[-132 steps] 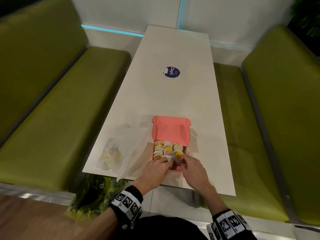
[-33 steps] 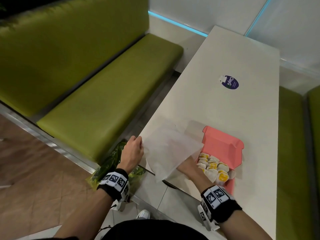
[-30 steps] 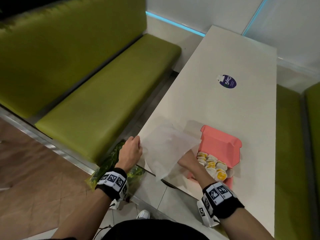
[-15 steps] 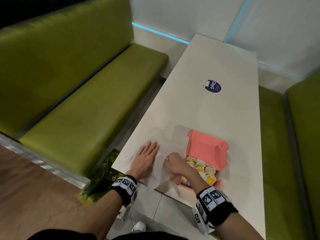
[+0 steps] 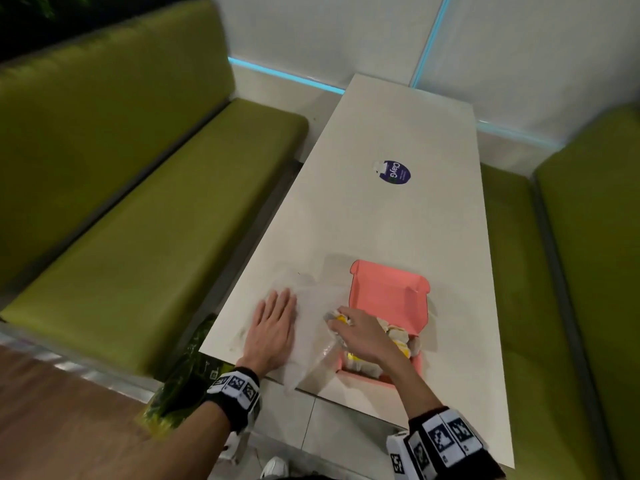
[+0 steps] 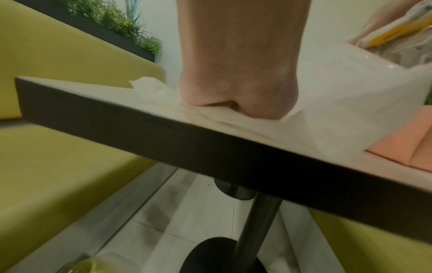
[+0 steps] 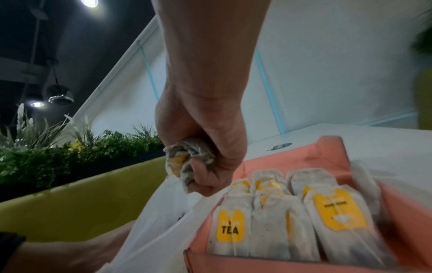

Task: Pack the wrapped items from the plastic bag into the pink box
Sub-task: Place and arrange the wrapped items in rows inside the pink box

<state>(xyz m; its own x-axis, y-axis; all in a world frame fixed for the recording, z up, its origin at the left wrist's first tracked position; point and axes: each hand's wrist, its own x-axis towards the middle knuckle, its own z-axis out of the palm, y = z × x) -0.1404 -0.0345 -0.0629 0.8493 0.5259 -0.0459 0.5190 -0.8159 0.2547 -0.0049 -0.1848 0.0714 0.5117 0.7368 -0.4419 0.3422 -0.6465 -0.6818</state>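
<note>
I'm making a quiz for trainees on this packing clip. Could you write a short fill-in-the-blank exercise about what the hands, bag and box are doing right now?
1. The left hand lies flat on the plastic ____.
2. The right hand grips a bunch of tea ____.
3. The box is ____ in colour, and its lid stands open.
4. A yellow label in the box reads ____.

Missing words: bag; bags; pink; TEA

Dim indoor light throughout; ceiling spotlights [image 7: 90, 2] glare above the fingers [image 7: 203, 177]. Cyan strip light [image 5: 284, 74] glows far beyond them. Wide-angle edges bend, and motion blur softens the tea bags [image 7: 280, 218].
</note>
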